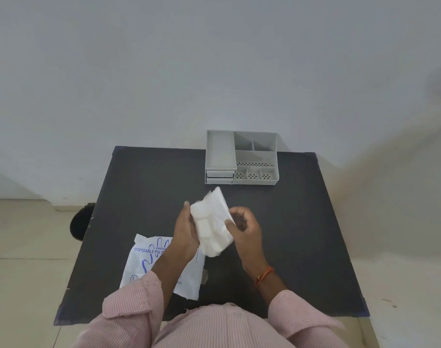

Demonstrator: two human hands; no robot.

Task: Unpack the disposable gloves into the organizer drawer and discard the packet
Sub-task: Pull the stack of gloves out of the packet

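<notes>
A folded wad of clear white disposable gloves (213,223) is held above the middle of the black table (302,222). My left hand (184,234) grips its left side, thumb up near the top. My right hand (244,226) pinches its right edge with curled fingers. The empty white packet (145,259) with blue hand print and lettering lies flat on the table at the front left, partly under my left forearm. The grey organizer (242,158) stands at the table's far edge; its two small drawers (219,176) at the front left look pushed in.
A dark round object (81,221) sits on the floor beside the table's left edge. A pale wall rises behind the table. Tiled floor shows on both sides. The organizer's open compartments hold nothing I can see.
</notes>
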